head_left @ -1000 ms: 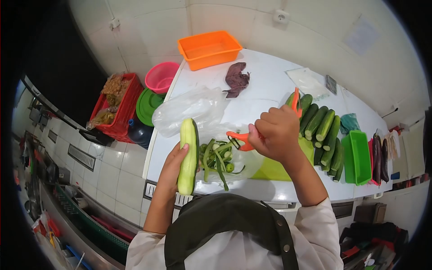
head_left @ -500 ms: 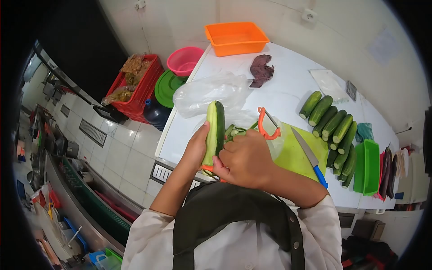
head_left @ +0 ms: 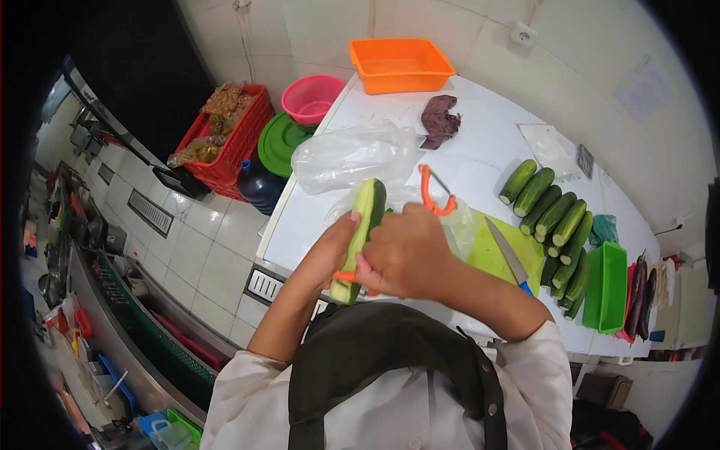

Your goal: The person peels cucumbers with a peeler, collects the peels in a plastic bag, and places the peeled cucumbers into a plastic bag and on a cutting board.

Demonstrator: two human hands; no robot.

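Note:
My left hand [head_left: 330, 246] is wrapped round a partly peeled cucumber [head_left: 366, 206], which is tilted with its far end up. Pale flesh shows along its left side, dark green skin on its right. My right hand [head_left: 412, 251] is closed on an orange peeler [head_left: 437, 196]. A U-shaped head with a metal blade sticks out beyond the knuckles. More orange plastic [head_left: 345, 277] lies across the cucumber's near end, below the right fist. The fist hides how the two orange parts join.
A yellow-green cutting board [head_left: 491, 259] holds a blue-handled knife [head_left: 508, 251]. Several cucumbers [head_left: 555, 214] are piled at right beside a green basket [head_left: 606, 289] and eggplants [head_left: 640, 296]. Clear plastic bags [head_left: 356, 154], a dark red cloth-like item [head_left: 440, 121] and an orange tub [head_left: 401, 66] lie farther back.
The right hand and peeler have moved slightly left and up, and the cucumber leans more to the right. More of its pale near end shows below the orange plastic.

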